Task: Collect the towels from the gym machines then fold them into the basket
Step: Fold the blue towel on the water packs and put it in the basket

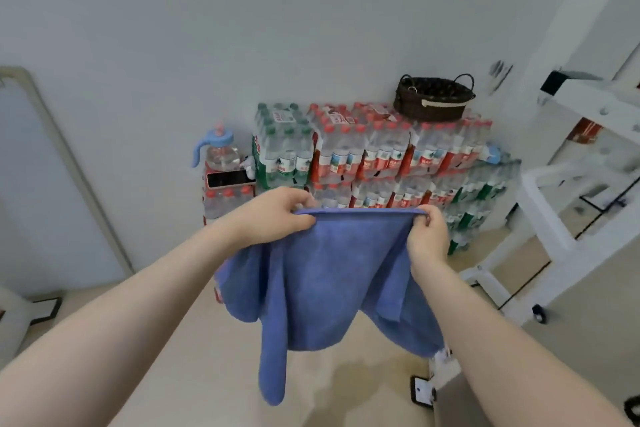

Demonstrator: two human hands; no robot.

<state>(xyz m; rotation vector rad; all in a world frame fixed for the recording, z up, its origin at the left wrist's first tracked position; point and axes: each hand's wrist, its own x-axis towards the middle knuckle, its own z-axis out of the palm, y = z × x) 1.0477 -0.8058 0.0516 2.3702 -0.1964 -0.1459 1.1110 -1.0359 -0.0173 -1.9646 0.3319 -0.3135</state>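
Head view, looking forward and down. My left hand [273, 215] and my right hand [427, 234] each pinch one end of the top hem of a blue towel [332, 274], fingers curled over the edge, so that the hem runs taut and nearly level between them. The towel hangs in the air below my hands in loose folds; one long corner droops lowest at the left of centre, and a shorter flap hangs beneath my right forearm. It touches nothing but my hands, and the pale floor [207, 374] lies beneath it. Beyond the towel, against the white wall [242, 28], stand stacked shrink-wrapped packs of water bottles [381, 156], mostly red-capped, with green-capped packs at the left end and lower right. A dark woven basket [433, 99] with loop handles sits on top of the stack toward its right end, well apart from the towel; what it holds cannot be made out. At the left end of the stack a clear jug with a blue handle [218, 149] stands on a lower pack, and a phone [230, 178] lies just beside its base. A white gym machine frame [571, 204] occupies the right side, and a framed mirror [52, 177] leans at the left.
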